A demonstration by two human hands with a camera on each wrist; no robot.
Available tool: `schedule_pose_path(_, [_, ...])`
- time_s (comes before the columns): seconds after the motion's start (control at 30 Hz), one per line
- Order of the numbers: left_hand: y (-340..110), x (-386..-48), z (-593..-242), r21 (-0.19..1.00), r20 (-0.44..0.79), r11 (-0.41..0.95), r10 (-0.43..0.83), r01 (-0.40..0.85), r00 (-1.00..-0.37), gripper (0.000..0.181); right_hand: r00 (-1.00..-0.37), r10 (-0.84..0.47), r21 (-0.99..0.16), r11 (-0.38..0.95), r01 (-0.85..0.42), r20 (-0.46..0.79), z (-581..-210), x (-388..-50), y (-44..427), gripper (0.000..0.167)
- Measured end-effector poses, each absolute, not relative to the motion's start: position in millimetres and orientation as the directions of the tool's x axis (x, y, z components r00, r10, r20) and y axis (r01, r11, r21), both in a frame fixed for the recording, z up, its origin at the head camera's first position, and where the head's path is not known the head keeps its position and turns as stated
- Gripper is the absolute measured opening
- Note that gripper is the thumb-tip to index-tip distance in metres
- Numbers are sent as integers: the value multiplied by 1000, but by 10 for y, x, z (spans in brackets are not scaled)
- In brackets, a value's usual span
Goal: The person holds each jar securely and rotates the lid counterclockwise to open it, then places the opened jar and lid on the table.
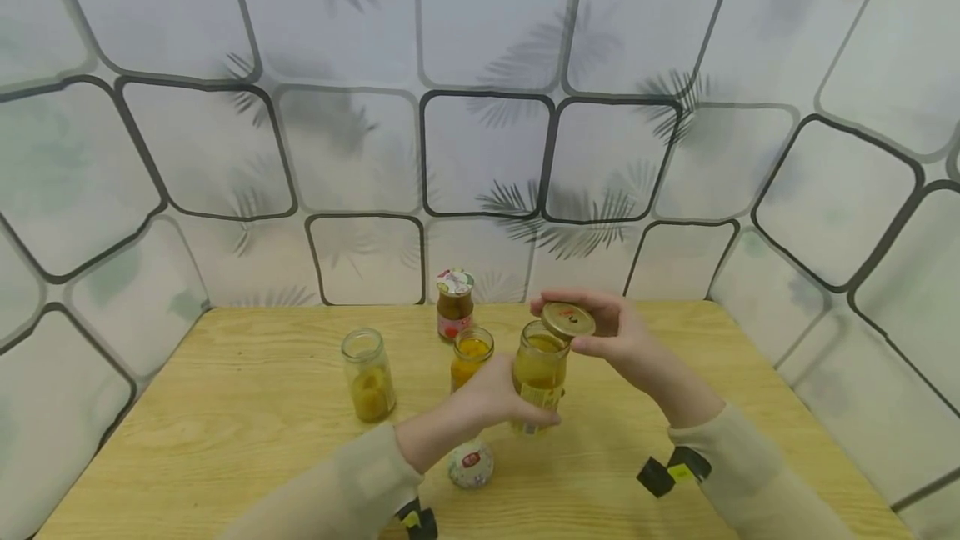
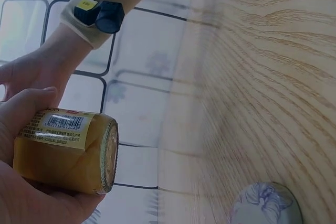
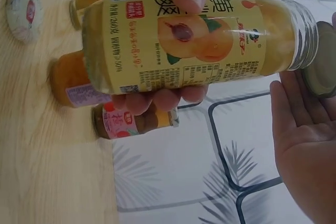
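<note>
My left hand [image 1: 491,394] grips a glass jar [image 1: 540,365] of yellow peaches, thumb and fingers wrapped round its lower part, raised above the table. Its label, with peach pictures, shows in the right wrist view. With my right hand [image 1: 626,340] I hold a gold lid [image 1: 567,320] by its rim, tilted beside the jar's uncovered mouth. In the right wrist view the lid [image 3: 321,61] stands off the threaded glass neck, and its inner side faces the jar. The left wrist view shows the jar's base and barcode label [image 2: 62,128].
An uncovered jar [image 1: 369,382] with yellow fruit stands to the left. Behind my left hand is another open jar [image 1: 471,348] with orange fruit. A lidded jar [image 1: 454,311] stands farther back. A floral lid [image 1: 471,465] lies near the front of the wooden table [image 1: 247,407].
</note>
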State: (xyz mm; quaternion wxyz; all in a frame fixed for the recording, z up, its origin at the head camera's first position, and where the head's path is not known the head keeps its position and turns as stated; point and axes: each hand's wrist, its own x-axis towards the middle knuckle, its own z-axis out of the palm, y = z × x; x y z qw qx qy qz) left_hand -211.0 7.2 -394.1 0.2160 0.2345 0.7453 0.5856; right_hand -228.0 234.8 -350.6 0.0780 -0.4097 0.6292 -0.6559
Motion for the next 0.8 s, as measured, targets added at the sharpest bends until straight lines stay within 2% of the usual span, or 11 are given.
schedule_pose_path(0.23, [134,-2150,-3944,979,-55,194,569,69,-821,40,-710,-571,-901,-139,-411,413,-3581,-2238,2492,52])
schedule_pose_path(0.53, [180,-2180,-3988,976,-60,208,530,60,-846,46,-735,-537,-890,-68,-450,413,-3699,-2205,2670,48])
schedule_pose_path(0.8, [310,-2180,-4081,980,-77,197,471,19,-879,48,-786,-535,-931,-5,-364,310,-3812,-2120,2809,48])
